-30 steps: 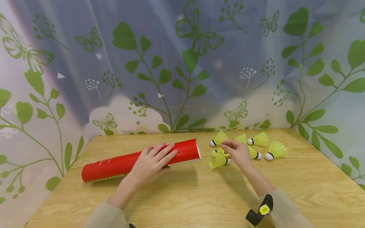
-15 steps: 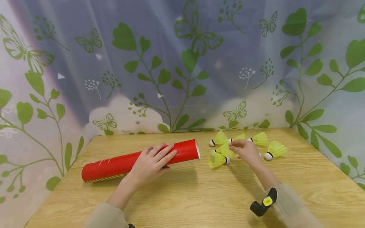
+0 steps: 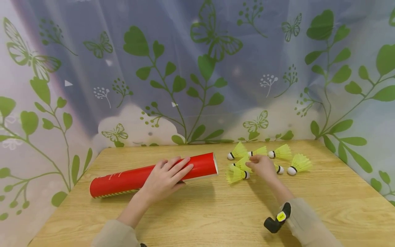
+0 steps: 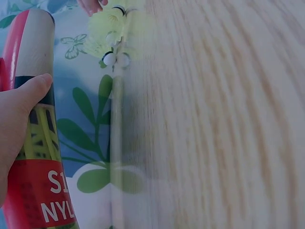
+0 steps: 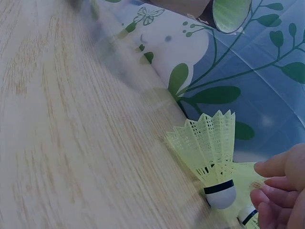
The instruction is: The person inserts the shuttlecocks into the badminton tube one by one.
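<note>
My left hand grips a red shuttlecock tube, fingers over its top and thumb around the near side. The tube's right end is raised off the table and faces the shuttlecocks. In the left wrist view the thumb presses the tube on its dark band. Over a loose group of yellow shuttlecocks hovers my right hand, its fingers loosely bent. The right wrist view has the thumb and fingertips of that hand beside a shuttlecock skirt, apparently holding nothing. A nearer shuttlecock lies left of them.
Several more shuttlecocks lie at the back right, including one farthest right. The wooden table ends at a curtain printed with leaves and butterflies. A black camera is strapped on my right wrist.
My right hand moved right across the shuttlecocks, then slightly back left. The left hand and the tube stay where they were. The shuttlecocks keep their places.
</note>
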The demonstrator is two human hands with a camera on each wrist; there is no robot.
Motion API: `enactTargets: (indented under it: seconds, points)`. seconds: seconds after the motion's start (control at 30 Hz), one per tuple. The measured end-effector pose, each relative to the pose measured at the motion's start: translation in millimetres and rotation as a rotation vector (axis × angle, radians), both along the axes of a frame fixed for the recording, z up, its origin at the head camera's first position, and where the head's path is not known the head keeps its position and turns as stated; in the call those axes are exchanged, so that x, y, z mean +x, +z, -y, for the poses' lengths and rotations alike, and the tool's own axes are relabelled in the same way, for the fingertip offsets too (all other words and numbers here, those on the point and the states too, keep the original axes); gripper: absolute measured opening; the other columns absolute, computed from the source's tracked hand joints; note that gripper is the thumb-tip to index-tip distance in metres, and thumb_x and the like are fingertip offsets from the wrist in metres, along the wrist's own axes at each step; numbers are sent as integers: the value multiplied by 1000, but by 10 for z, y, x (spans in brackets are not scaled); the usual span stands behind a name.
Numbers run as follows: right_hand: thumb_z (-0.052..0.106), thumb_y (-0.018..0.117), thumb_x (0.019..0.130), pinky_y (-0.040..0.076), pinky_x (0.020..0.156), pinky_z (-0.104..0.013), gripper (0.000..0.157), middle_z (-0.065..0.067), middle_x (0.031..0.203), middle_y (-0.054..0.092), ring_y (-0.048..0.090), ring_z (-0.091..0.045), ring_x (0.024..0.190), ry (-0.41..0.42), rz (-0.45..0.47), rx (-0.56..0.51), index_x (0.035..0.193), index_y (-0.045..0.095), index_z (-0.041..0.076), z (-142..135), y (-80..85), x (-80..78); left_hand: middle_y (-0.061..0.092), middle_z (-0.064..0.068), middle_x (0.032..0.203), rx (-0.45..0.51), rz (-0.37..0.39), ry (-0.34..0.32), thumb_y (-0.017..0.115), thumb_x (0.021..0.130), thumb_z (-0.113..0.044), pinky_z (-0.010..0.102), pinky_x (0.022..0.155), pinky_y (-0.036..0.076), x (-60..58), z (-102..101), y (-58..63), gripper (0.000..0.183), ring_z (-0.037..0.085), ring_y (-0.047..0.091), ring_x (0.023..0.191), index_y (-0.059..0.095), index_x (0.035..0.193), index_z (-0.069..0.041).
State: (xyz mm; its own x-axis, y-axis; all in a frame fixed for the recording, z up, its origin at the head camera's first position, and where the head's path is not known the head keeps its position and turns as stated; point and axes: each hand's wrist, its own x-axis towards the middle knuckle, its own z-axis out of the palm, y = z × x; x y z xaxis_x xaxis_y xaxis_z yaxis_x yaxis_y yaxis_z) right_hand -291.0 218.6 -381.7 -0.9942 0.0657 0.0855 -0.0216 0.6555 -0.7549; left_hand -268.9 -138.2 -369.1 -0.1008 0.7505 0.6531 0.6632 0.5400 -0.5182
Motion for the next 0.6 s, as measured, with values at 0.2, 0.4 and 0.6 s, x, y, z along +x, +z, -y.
enactTargets:
  seconds: [0.2, 0.4, 0.6]
  points:
    - [19, 60, 91, 51, 63, -33, 35, -24, 108, 64, 65, -26, 80, -32, -13, 20, 115, 61, -6, 25, -61, -18, 53, 6, 135, -6, 19, 1, 83, 66, -36, 42, 75, 49, -7, -4, -21, 77, 27, 57, 110, 53, 134, -13]
    - [17, 59, 91, 49, 61, -30, 30, -22, 103, 66, 63, -24, 76, -49, -88, -4, 111, 63, -6, 23, -49, -1, 53, 5, 135, -15, 36, 11, 83, 68, -36, 41, 77, 49, -10, -3, -24, 78, 27, 57, 111, 52, 135, -14]
    - [17, 58, 92, 49, 60, -29, 29, -22, 101, 66, 63, -26, 77, -46, -126, -33, 111, 63, -5, -5, 11, 32, 53, 6, 135, -15, 46, 16, 84, 65, -35, 41, 77, 49, -7, -3, -13, 80, 27, 56, 112, 52, 135, -14]
